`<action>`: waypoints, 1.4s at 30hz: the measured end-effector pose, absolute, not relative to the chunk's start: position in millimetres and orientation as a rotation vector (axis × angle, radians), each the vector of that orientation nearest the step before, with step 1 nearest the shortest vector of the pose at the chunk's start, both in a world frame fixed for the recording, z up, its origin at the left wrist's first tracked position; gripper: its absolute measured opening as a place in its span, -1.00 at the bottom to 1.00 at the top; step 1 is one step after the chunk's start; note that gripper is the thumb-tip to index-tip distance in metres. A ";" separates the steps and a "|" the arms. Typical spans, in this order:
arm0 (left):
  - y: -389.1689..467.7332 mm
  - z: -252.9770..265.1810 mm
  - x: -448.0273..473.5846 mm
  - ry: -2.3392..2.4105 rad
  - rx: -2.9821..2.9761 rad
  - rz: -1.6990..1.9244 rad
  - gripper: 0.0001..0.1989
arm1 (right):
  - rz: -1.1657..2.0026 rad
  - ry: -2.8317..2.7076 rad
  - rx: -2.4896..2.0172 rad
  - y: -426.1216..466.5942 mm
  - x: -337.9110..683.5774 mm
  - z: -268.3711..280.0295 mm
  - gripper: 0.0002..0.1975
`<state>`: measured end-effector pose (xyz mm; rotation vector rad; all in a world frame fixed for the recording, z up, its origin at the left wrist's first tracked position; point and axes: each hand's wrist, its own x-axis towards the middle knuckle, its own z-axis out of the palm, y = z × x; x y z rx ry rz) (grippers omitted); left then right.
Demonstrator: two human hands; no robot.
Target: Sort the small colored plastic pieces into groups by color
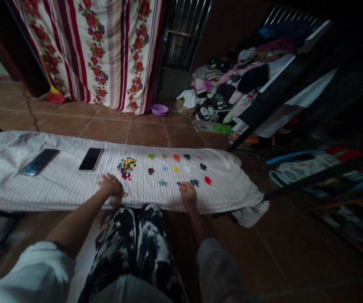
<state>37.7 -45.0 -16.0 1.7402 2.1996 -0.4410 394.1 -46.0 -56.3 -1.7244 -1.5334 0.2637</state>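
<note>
My left hand (110,185) rests on the striped cloth with its fingers spread, holding nothing. Just beyond it lies a mixed pile of tiny coloured pieces (127,167), too small to name by kind. My right hand (188,194) is closed in a pinch, with a small purple piece (178,183) at its fingertips. Close by on its right is a dark grey cluster (194,182); a lighter grey cluster (162,182) lies to its left. Sorted by colour, further little heaps include red (207,180), yellow (175,169), brown (150,171), black (203,166) and orange (176,158).
Two phones, one (40,162) at the far left and another (91,159) nearer the pile, lie on the striped cloth (64,191). Behind are a floral curtain (112,54), a purple basin (160,110) and heaped clothes (225,84). A dark bar (250,130) slants at the right.
</note>
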 end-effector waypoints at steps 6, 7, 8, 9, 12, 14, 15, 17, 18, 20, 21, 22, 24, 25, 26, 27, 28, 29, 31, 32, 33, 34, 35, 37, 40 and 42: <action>-48.0 -6.2 42.4 2.208 1.690 -0.503 0.34 | 0.318 -1.612 -1.892 -45.6 400.5 -58.8 -0.75; -48.2 -5.1 42.9 2.203 1.684 -0.503 0.34 | 0.319 -1.616 -1.903 -45.4 399.4 -58.3 -0.75; -48.2 -4.6 43.1 2.198 1.680 -0.502 0.33 | 0.318 -1.618 -1.913 -45.3 398.3 -57.6 -0.76; -48.1 -4.6 43.0 2.196 1.680 -0.501 0.32 | 0.314 -1.619 -1.927 -45.1 397.2 -56.9 -0.77; -47.4 -6.8 41.9 2.198 1.673 -0.498 0.29 | 0.292 -1.613 -1.982 -44.6 394.4 -54.9 -0.79; -47.2 -7.9 41.5 2.198 1.681 -0.476 0.30 | 0.274 -1.600 -2.005 -44.8 393.1 -54.7 -0.80; -47.2 -7.8 41.5 2.199 1.683 -0.468 0.31 | 0.265 -1.593 -2.006 -45.0 392.7 -55.0 -0.81; -47.8 -6.6 42.1 2.204 1.683 -0.464 0.34 | 0.241 -1.579 -1.991 -45.7 392.1 -56.4 -0.81; -48.2 -5.5 42.6 2.205 1.680 -0.469 0.35 | 0.226 -1.575 -1.976 -46.0 392.0 -57.5 -0.82; -49.0 -3.5 43.3 2.203 1.691 -0.464 0.35 | 0.196 -1.579 -1.935 -46.2 391.8 -60.3 -0.82; -49.3 -2.9 43.4 2.200 1.699 -0.460 0.34 | 0.182 -1.582 -1.913 -46.1 391.7 -61.8 -0.83; -49.4 -2.7 43.3 2.201 1.704 -0.459 0.32 | 0.170 -1.582 -1.897 -45.8 391.5 -63.3 -0.83; -49.2 -3.7 42.8 2.205 1.714 -0.465 0.31 | 0.153 -1.573 -1.887 -45.0 391.2 -65.7 -0.84; -48.9 -4.9 42.4 2.206 1.715 -0.470 0.32 | 0.149 -1.568 -1.886 -44.6 391.1 -66.5 -0.85; -48.4 -6.3 42.0 2.205 1.710 -0.478 0.33 | 0.145 -1.564 -1.884 -44.3 391.2 -67.0 -0.85; -47.8 -7.9 41.6 2.204 1.705 -0.482 0.35 | 0.144 -1.560 -1.877 -44.2 391.5 -67.2 -0.85; -47.1 -9.4 41.2 2.204 1.702 -0.481 0.36 | 0.143 -1.554 -1.865 -44.4 392.0 -67.0 -0.85; -46.5 -10.6 41.0 2.206 1.698 -0.480 0.38 | 0.141 -1.548 -1.846 -44.7 392.7 -66.6 -0.84; -45.6 -11.1 41.0 2.208 1.690 -0.481 0.40 | 0.136 -1.533 -1.787 -45.7 393.6 -64.8 -0.81; -45.4 -10.2 41.4 2.204 1.686 -0.485 0.40 | 0.137 -1.533 -1.747 -46.3 393.1 -63.5 -0.80; -45.5 -8.4 42.1 2.197 1.680 -0.490 0.41 | 0.143 -1.540 -1.701 -46.9 391.5 -61.8 -0.79; -45.8 -6.0 42.9 2.187 1.671 -0.497 0.41 | 0.159 -1.554 -1.652 -47.3 388.3 -59.8 -0.78; -46.4 -3.2 43.9 2.178 1.661 -0.504 0.41 | 0.184 -1.573 -1.604 -47.5 383.2 -57.3 -0.77; -48.1 2.3 45.8 2.172 1.652 -0.513 0.39 | 0.263 -1.625 -1.523 -47.0 366.8 -51.3 -0.76; -50.7 6.7 47.4 2.183 1.658 -0.510 0.37 | 0.406 -1.724 -1.437 -44.0 328.9 -41.6 -0.76; -51.7 6.8 47.7 2.186 1.670 -0.498 0.36 | 0.495 -1.802 -1.390 -40.8 299.7 -36.2 -0.77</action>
